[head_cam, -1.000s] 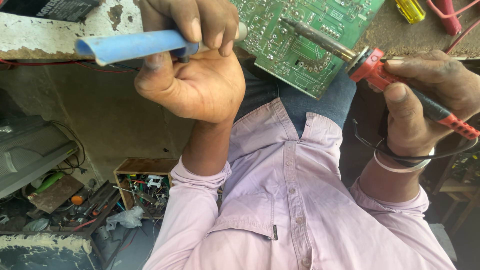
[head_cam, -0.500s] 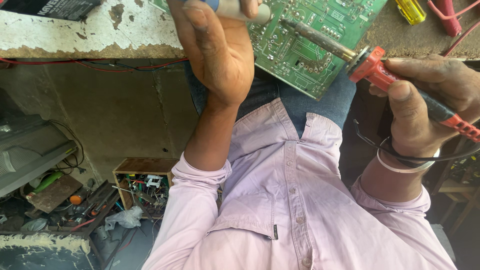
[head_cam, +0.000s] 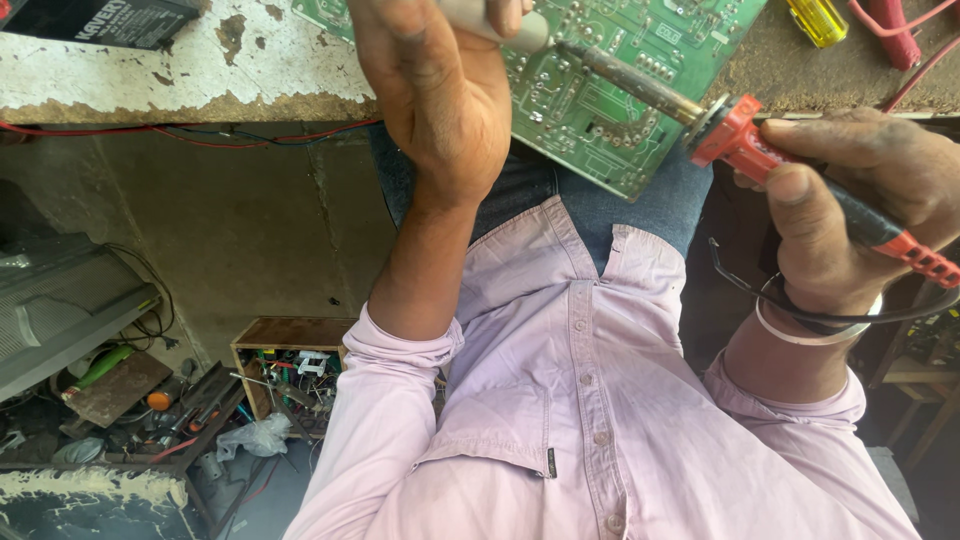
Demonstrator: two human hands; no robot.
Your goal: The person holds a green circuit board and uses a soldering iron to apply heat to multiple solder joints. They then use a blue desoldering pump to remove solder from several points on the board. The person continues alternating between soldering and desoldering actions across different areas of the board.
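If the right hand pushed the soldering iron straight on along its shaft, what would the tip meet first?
The right hand aims the soldering iron up-left. Its tip seems to meet the pale tool tip held by the left hand, just above the green circuit board; depth is unclear.

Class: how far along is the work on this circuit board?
Set up: the green circuit board lies at the bench edge. In hand: right hand holds the soldering iron tip to the board; left hand holds a pale-tipped tool beside it. Left: finished joints cannot be told.
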